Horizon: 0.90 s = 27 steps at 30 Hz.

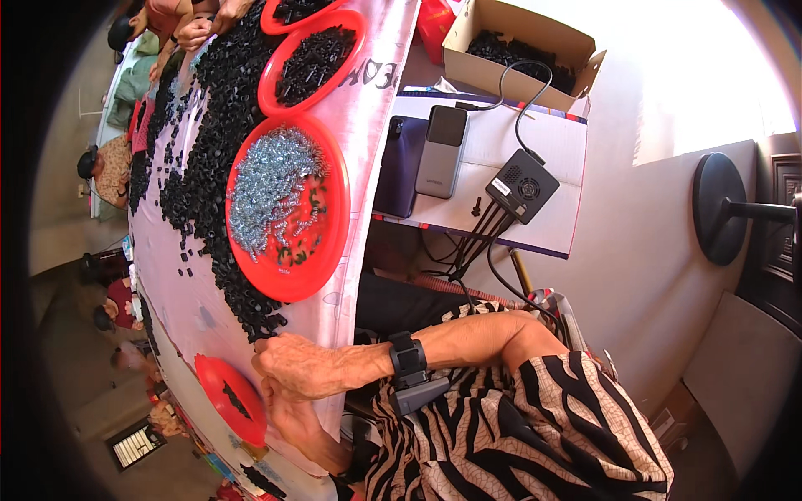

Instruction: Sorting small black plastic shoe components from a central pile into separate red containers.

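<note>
My right hand [296, 367], with a black band and grey device [409, 367] on its wrist, is closed at the table edge. My left hand [292, 422] is just below it in the picture, partly covered by it, with fingers bent inward. Whatever the fingertips pinch is hidden or too small to make out. Above my hands lies the end of a long heap of small black plastic parts [221, 159]. Beside the heap, a red oval tray [336, 242] holds many small metal springs [271, 188] and several dark green bits. A red dish [249, 417] with dark parts sits left of my left hand.
Another red tray [357, 50] holds black parts, near a person's hands [196, 33] at the top. On a white board are a power bank [441, 154], a phone [397, 171] and a cabled black box [523, 185]. A cardboard box [576, 96] of black parts stands above.
</note>
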### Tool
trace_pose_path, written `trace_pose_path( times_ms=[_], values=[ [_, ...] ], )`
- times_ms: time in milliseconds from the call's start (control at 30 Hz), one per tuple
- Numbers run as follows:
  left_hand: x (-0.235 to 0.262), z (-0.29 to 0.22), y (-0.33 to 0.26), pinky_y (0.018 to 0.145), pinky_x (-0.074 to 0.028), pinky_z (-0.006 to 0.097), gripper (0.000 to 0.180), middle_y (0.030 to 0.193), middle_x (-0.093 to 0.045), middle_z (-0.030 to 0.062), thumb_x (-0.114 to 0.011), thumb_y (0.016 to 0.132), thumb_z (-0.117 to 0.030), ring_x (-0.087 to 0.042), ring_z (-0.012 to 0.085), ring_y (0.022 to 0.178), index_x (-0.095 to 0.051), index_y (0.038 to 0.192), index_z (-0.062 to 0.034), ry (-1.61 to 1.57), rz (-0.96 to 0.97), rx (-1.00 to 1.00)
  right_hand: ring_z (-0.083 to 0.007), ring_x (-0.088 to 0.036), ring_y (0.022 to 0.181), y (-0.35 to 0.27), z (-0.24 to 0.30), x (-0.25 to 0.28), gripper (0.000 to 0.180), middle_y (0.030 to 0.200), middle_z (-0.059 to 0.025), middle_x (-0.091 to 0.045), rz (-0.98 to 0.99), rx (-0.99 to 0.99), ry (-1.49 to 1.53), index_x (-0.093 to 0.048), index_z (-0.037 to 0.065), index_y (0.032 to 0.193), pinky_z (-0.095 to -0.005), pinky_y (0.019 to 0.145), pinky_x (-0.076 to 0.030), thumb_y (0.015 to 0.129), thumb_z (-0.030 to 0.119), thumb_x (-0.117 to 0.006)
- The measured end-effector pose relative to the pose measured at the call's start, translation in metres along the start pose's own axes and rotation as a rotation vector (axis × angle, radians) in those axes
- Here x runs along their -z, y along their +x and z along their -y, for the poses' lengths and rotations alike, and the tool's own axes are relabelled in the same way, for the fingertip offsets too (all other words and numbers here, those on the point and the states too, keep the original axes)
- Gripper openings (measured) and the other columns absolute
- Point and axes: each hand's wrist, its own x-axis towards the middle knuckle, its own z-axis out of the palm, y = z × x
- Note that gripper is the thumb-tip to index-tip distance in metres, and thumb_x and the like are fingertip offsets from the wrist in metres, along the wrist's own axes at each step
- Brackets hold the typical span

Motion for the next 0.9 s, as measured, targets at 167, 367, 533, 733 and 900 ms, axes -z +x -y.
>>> trace_pose_path(
  times_ms=[167, 367, 533, 733, 900],
  values=[
    [-0.004, -0.001, -0.004, 0.095, -0.049, 0.039, 0.032, 0.118, -0.055, 0.0151, -0.059, 0.087, 0.001, -0.054, 0.0259, 0.113, -0.052, 0.118, 0.0036, 0.023, -0.051, -0.004, -0.0469, -0.059, 0.075, 0.001, -0.003, 0.001, 0.018, 0.074, -0.0283, -0.058, 0.022, -0.018, 0.04, -0.058, -0.006, 0.069, -0.0506, 0.063, -0.046, 0.069, 0.009, -0.069],
    [-0.008, -0.005, -0.006, 0.098, -0.048, 0.039, 0.04, 0.127, -0.051, 0.0153, -0.058, 0.085, 0.002, -0.052, 0.0267, 0.12, -0.049, 0.124, 0.0031, -0.035, -0.057, 0.007, -0.0453, -0.061, 0.08, -0.001, 0.004, 0.008, 0.015, 0.081, -0.0245, -0.06, 0.066, -0.02, 0.03, -0.06, -0.005, 0.075, -0.0494, 0.065, -0.048, 0.068, 0.007, -0.064],
    [0.003, -0.003, -0.009, 0.104, -0.044, 0.036, 0.043, 0.136, -0.046, 0.0156, -0.052, 0.093, -0.003, -0.047, 0.0246, 0.127, -0.042, 0.134, 0.0068, 0.186, -0.002, -0.057, -0.0448, -0.062, 0.082, 0.003, 0.006, 0.009, 0.015, 0.082, -0.0243, -0.062, 0.118, -0.044, 0.033, -0.062, -0.005, 0.076, -0.0482, 0.066, -0.049, 0.071, 0.009, -0.066],
    [0.003, 0.001, -0.01, 0.1, -0.047, 0.037, 0.039, 0.126, -0.052, 0.014, -0.058, 0.089, -0.003, -0.051, 0.0252, 0.121, -0.049, 0.126, 0.002, 0.224, -0.056, -0.085, -0.0435, -0.064, 0.08, 0.004, 0.006, 0.009, 0.017, 0.083, -0.0241, -0.063, 0.147, -0.113, 0.031, -0.066, -0.004, 0.076, -0.0476, 0.066, -0.05, 0.071, 0.012, -0.069],
    [0.008, 0.001, -0.007, 0.099, -0.047, 0.036, 0.037, 0.125, -0.053, 0.0135, -0.059, 0.089, -0.003, -0.052, 0.024, 0.119, -0.05, 0.125, 0.0017, 0.265, -0.077, -0.098, -0.0432, -0.064, 0.079, 0.006, 0.011, 0.014, 0.017, 0.081, -0.0236, -0.064, 0.14, -0.117, -0.019, -0.066, -0.004, 0.076, -0.0471, 0.066, -0.051, 0.07, 0.012, -0.068]
  ],
)
